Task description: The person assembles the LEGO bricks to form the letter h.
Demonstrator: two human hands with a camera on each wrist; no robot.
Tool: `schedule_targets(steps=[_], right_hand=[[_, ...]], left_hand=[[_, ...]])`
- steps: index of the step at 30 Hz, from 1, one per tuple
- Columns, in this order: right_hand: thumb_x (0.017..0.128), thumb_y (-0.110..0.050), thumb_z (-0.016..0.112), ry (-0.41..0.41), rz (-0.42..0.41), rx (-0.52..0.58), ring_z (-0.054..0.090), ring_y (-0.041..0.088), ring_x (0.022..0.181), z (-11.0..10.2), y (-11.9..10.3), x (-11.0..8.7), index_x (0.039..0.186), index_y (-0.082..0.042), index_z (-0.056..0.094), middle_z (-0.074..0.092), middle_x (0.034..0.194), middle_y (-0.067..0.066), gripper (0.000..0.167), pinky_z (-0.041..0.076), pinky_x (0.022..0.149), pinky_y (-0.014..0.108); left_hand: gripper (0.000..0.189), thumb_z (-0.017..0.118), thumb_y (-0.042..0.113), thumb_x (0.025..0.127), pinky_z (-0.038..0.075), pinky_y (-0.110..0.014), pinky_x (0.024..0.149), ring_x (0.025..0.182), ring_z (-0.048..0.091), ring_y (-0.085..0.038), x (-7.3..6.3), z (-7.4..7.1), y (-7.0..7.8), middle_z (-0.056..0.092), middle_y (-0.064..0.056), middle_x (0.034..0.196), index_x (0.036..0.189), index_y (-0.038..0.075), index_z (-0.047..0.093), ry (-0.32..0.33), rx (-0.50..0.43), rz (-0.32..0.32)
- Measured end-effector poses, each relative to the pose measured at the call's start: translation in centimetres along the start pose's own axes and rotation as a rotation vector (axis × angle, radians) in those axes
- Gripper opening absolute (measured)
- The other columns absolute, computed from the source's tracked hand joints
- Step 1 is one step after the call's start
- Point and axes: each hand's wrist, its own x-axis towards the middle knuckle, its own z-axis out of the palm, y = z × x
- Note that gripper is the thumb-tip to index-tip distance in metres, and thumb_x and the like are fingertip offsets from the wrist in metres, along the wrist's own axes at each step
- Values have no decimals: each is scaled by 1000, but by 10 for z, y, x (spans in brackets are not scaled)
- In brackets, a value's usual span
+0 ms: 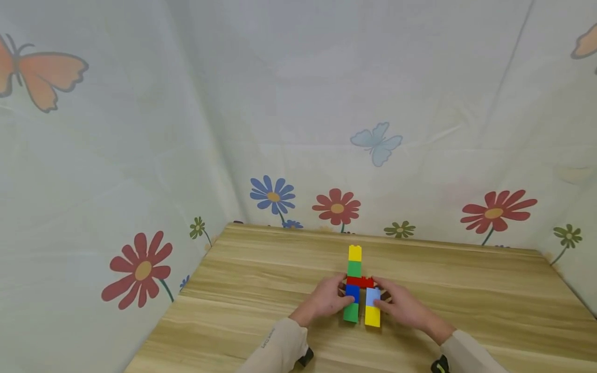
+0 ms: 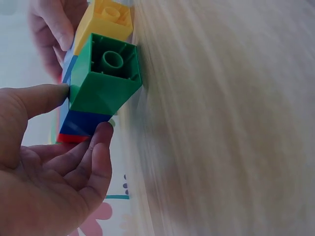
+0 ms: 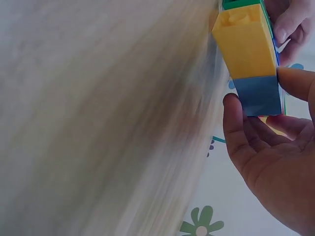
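Note:
A column of toy building bricks lies on the table: a yellow brick (image 1: 355, 253) at the far end, a green brick (image 1: 354, 269), a wide red brick (image 1: 359, 282), a dark blue brick (image 1: 353, 293) and a near green brick (image 2: 106, 78). My left hand (image 1: 327, 297) grips this column around the dark blue brick, thumb on one side and fingers on the other. Beside it lies a shorter pair, a light blue brick (image 3: 260, 96) joined to a yellow brick (image 3: 246, 44). My right hand (image 1: 403, 303) pinches the light blue brick. Whether that brick is fixed to the red one, I cannot tell.
The bricks lie on a wood-grain table (image 1: 261, 269). Behind and to the left hangs a pale cloth wall (image 1: 298, 103) printed with flowers and butterflies, meeting the table's far edge.

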Motion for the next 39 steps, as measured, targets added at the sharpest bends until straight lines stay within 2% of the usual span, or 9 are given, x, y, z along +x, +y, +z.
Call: schedule_targets(steps=[11,19,24,31,39], right_hand=[[93,-21,62,-13,49,46,55,24,99,0,4,1,140,4,38,52,128,20,59,47,86,45],[87,-31,68,-35,85,50,54,22,96,-1,5,3,140,5,37,49,131,18,71,47,85,43],[89,-29,66,-46,75,42,54,23,97,-2,6,3,139,6,37,49,132,19,68,47,86,43],[90,-25,66,-62,104,59,55,24,99,0,6,3,137,6,41,53,128,19,62,46,88,47],[90,-23,66,-70,116,50,55,25,100,0,4,2,136,6,42,52,129,20,59,45,89,48]], left_hand=[[49,71,24,86,49,-32,84,90,55,-11,-1,3,1,59,6,106,131,20,50,-36,-21,-28],[46,69,22,88,50,-31,83,92,58,-12,1,5,2,60,2,109,129,14,51,-53,-4,-15],[42,70,21,87,50,-32,83,92,58,-13,1,6,3,61,1,109,125,12,54,-51,2,-8],[36,69,21,88,49,-30,82,84,55,-10,1,8,3,62,3,104,120,12,56,-56,-3,-8],[37,69,21,88,49,-30,80,81,54,-11,-1,7,5,61,1,102,121,10,56,-54,-3,-12]])
